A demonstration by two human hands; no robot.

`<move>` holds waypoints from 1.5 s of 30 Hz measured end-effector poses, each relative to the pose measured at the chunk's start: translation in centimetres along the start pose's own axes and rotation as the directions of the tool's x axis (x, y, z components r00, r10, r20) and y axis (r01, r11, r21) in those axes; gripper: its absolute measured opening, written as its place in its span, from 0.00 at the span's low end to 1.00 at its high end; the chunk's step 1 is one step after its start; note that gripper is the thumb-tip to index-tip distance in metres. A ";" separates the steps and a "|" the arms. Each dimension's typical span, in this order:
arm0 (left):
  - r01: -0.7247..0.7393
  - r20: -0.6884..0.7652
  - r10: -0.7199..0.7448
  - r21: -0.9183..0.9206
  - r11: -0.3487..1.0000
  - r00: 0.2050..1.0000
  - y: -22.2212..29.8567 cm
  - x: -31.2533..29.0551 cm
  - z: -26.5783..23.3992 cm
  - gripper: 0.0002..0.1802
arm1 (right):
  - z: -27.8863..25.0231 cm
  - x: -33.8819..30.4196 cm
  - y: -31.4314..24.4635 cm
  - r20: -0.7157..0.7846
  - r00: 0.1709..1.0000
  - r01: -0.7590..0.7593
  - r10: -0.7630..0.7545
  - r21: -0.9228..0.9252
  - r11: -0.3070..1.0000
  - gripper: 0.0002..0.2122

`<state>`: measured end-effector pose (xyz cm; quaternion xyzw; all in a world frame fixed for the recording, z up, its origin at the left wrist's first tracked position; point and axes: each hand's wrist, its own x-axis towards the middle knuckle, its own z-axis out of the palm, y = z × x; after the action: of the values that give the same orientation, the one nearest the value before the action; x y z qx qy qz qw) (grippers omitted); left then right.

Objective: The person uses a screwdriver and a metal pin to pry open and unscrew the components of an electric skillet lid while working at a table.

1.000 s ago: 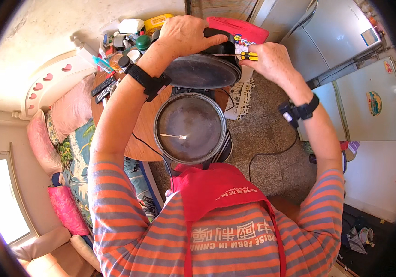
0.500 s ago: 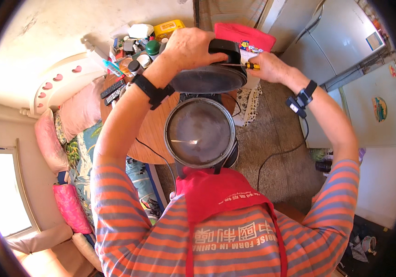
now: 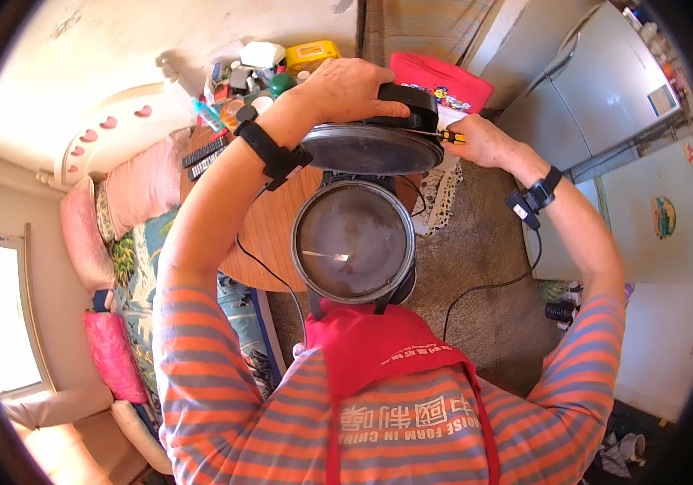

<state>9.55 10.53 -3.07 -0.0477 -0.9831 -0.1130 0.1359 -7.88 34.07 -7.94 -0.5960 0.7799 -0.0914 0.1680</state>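
In front of me a round clamshell electric griddle stands with its dark lid (image 3: 374,150) raised above the lower pan (image 3: 354,226). My left hand (image 3: 345,95) is closed over the black handle part at the top of the lid. At the lid's right edge, my right hand (image 3: 485,145) grips a screwdriver (image 3: 454,138) by its yellow and black handle. Its thin shaft points left along the lid's rim; the tip's exact contact is hard to make out. A bright streak shows in the lower pan, and I cannot tell whether it is a reflection.
The griddle stands at a round wooden table (image 3: 269,230), with remote controls (image 3: 205,153), bottles and a yellow pack (image 3: 311,55) at the back left. A red bag (image 3: 443,81) lies behind. A bed (image 3: 148,259) is at left, a fridge (image 3: 581,89) at right. Cables trail down both sides.
The whole view has shifted a little, so the scene sits slightly lower. Both hands keep their grips on the lid handle and the screwdriver, which stays along the lid's rim.
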 end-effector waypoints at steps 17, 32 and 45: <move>0.072 -0.172 -0.061 0.056 0.996 0.983 -3.6 -4.8 0.5 0.34 | -0.4 -4.0 -7.2 -0.116 0.939 -0.328 0.324 -0.021 0.944 0.24; 0.086 -0.298 -0.076 0.019 0.996 0.951 0.3 -5.7 2.2 0.29 | 0.4 -4.2 -10.7 -0.010 0.898 -0.440 0.440 -0.041 0.897 0.13; 0.107 -0.315 -0.079 0.071 0.992 0.946 3.6 -9.3 2.9 0.30 | 4.7 -5.2 -13.7 -0.196 0.751 -0.626 0.631 0.095 0.774 0.23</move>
<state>18.16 14.09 -7.66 0.0232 -0.9545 -0.0825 0.2856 7.37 35.60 -6.85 -0.2838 0.9470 -0.1031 0.1101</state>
